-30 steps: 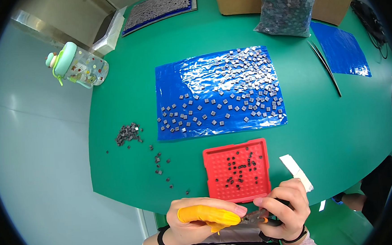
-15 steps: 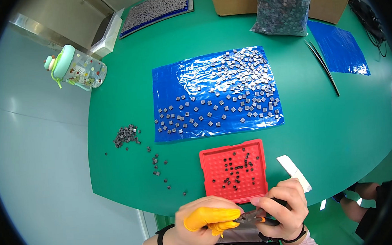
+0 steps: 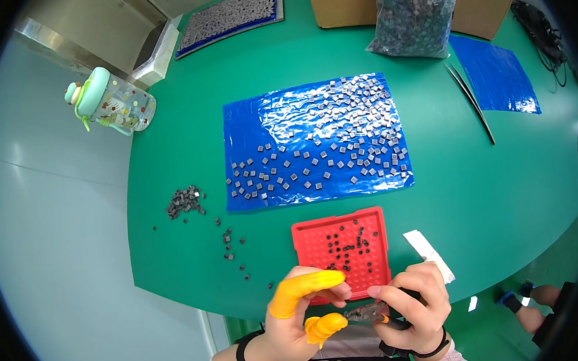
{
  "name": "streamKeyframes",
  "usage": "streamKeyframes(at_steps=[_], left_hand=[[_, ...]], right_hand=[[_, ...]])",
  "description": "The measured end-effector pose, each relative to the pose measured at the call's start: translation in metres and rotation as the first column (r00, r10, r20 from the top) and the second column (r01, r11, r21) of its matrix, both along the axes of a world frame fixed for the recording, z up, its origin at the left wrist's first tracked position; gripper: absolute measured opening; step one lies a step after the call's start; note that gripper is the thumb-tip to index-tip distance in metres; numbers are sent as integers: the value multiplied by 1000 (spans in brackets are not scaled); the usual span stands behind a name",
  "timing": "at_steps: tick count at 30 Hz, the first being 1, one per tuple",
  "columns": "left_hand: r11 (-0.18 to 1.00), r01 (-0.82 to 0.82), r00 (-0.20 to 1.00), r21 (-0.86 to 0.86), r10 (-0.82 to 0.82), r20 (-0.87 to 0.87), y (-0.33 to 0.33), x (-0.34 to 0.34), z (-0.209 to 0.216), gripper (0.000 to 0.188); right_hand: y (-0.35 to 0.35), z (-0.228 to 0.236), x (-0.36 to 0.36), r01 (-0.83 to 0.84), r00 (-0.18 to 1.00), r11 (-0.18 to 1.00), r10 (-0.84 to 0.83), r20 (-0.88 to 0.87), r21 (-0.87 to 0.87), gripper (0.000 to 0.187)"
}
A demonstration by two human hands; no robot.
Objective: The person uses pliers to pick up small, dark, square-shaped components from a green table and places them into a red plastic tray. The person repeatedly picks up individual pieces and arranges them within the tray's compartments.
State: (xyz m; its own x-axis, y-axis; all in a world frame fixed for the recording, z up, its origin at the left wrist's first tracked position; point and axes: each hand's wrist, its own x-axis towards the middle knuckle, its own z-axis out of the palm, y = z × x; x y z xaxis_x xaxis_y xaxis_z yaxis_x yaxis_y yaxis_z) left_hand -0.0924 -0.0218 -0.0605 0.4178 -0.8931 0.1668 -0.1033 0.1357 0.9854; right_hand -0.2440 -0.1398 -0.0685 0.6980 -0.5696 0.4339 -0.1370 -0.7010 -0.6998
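Two yellow covers [image 3: 303,290] wrap the thumb and one finger of the left hand [image 3: 288,329], which I see on my feed spread apart at the red tray's [image 3: 306,242] near left corner. The right hand [image 3: 419,305] grips pliers [image 3: 363,313] just before the tray's near edge. Small black pieces [image 3: 359,246] sit inside it; beyond lies a blue sheet [image 3: 246,130] bearing grey squares [image 3: 373,112].

1. Your right hand [image 3: 419,308] holds pliers [image 3: 363,313] at the table's [image 3: 488,195] near edge.
2. Your left hand [image 3: 290,332], thumb and fingers parted, is beside their tip.
3. The tray [image 3: 308,252] near that edge carries dark bits [image 3: 360,245].
4. Squares [image 3: 376,111] crowd the central sheet's [image 3: 243,127] far right corner.
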Motion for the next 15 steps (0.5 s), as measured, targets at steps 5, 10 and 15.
streamKeyframes(at_steps=[5,10,15], left_hand=[[999,-16,1000,-33,16,3,-2,3,14,17],[993,-119,993,-12,119,19,3,1,7,5],[997,-63,995,42,59,82,13,7,5,23]], right_hand=[[0,-1,0,23,1000,999,-23,15,26,51],[1,-1,2,-4,1000,999,3,17,35,49],[0,0,3,-23,1000,999,22,23,48,49]])
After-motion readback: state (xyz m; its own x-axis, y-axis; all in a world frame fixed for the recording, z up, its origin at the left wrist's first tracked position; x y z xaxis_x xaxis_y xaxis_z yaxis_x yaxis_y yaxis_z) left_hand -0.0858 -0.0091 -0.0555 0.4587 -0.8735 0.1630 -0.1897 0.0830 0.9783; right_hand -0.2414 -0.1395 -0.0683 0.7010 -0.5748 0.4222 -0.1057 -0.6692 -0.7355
